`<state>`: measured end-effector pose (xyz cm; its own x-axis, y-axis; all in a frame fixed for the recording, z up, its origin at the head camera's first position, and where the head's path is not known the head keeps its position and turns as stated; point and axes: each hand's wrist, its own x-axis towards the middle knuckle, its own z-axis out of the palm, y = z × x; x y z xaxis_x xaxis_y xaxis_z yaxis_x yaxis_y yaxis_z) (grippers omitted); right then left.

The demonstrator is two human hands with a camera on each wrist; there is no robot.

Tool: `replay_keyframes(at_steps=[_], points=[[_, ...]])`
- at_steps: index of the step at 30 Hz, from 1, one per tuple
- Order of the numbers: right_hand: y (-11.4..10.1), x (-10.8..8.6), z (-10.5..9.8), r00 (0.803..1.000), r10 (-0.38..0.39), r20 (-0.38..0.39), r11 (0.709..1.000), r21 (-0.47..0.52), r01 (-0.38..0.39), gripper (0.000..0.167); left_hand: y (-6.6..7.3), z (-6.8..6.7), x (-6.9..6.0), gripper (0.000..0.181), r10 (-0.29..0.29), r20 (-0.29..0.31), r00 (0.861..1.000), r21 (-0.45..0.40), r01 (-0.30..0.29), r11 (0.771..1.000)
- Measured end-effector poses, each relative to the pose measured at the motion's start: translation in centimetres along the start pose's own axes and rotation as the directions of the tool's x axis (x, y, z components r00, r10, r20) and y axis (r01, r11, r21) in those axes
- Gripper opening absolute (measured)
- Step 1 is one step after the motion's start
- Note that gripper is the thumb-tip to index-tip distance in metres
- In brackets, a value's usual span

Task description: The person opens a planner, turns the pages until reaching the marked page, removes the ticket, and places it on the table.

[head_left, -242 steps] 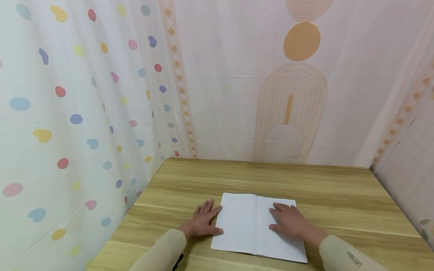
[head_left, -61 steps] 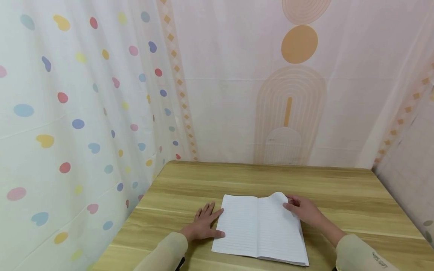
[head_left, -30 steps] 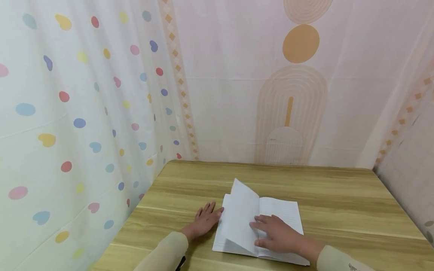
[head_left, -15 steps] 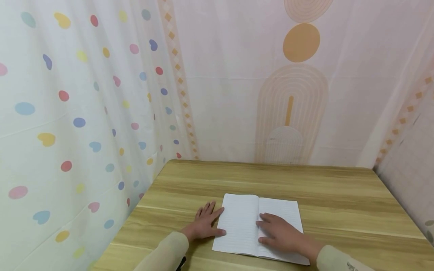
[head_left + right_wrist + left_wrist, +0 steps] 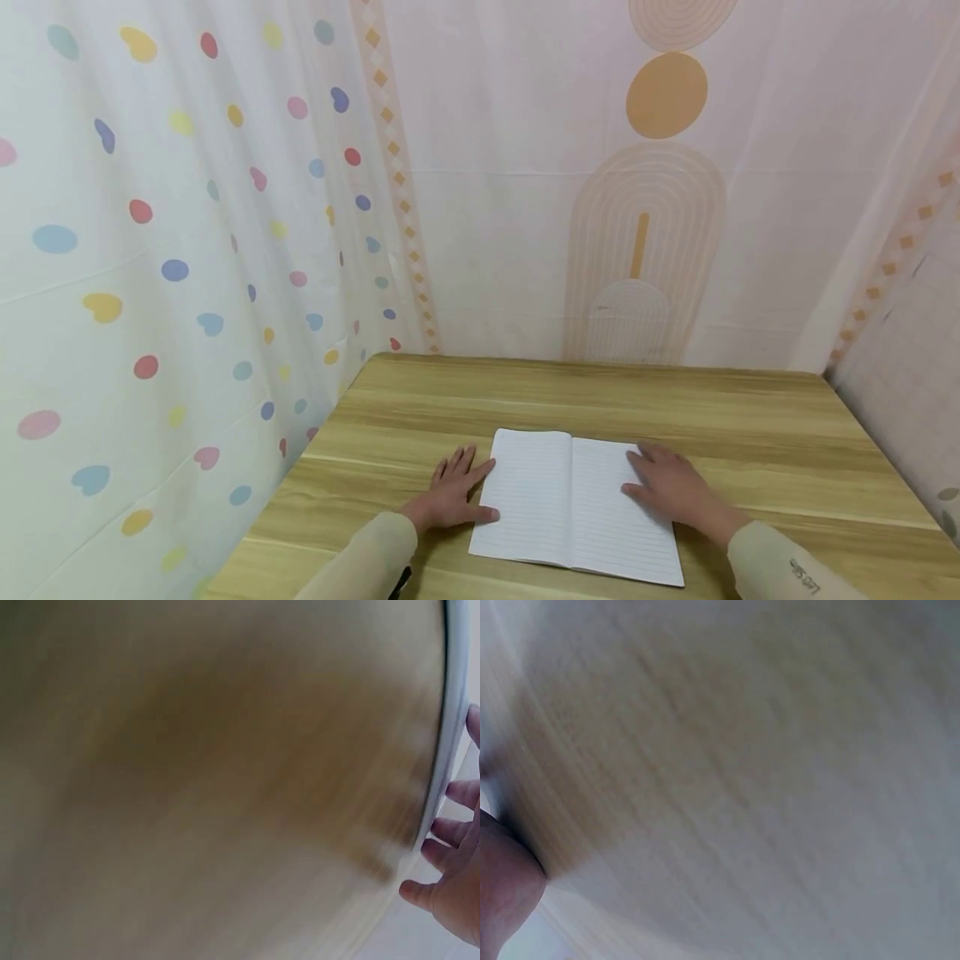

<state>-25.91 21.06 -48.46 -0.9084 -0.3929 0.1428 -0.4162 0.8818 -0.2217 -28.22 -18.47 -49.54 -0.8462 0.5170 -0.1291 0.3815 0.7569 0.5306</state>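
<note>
An open notebook [image 5: 528, 500] with lined white pages lies flat on the wooden table. My left hand [image 5: 448, 500] is spread at its left edge, with thumb and index fingertip touching the left page and the other fingers on the table. Over the outer right side of the right page is my right hand [image 5: 671, 487], fingers loosely extended. In the right wrist view, the fingers of that right hand [image 5: 456, 881] reach along the notebook's edge [image 5: 452, 697]; no sheet is pinched. The left wrist view shows only one fingertip [image 5: 508, 881] and blurred wood grain.
The wooden table [image 5: 585, 392] extends behind and to both sides of the notebook. A dotted curtain [image 5: 187, 250] hangs along the left, and a patterned curtain [image 5: 495, 250] hangs behind the far edge.
A page lifted by the right hand has swung over to the left and now lies flat. The right hand has moved from the fold back to the right page's outer edge. The left hand stays put.
</note>
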Motion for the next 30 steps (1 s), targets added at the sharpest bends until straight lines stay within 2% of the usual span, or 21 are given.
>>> replay_keyframes(at_steps=[4, 7, 21, 30], points=[[2.1, -0.5, -0.2, 0.998, 0.061, -0.030, 0.998, 0.009, -0.061, 0.067, 0.1, -0.1, 0.0, 0.090, 0.001, -0.002, 1.000, -0.001, -0.001, 1.000], [2.8, -0.7, -0.6, 0.997, 0.073, -0.030, 0.997, 0.027, -0.072, 0.069, 0.2, -0.2, 0.0, 0.090, -0.001, 0.001, 1.000, 0.001, 0.001, 1.000], [2.8, -0.8, -1.0, 0.997, 0.079, -0.003, 0.997, 0.010, -0.079, 0.069, 0.2, -0.1, -0.1, 0.090, -0.002, 0.009, 1.000, -0.001, 0.002, 1.000], [2.7, -0.9, -0.8, 0.997, 0.067, -0.035, 0.998, 0.022, -0.066, 0.060, 0.1, -0.1, 0.0, 0.090, -0.004, 0.008, 1.000, 0.008, 0.004, 1.000]])
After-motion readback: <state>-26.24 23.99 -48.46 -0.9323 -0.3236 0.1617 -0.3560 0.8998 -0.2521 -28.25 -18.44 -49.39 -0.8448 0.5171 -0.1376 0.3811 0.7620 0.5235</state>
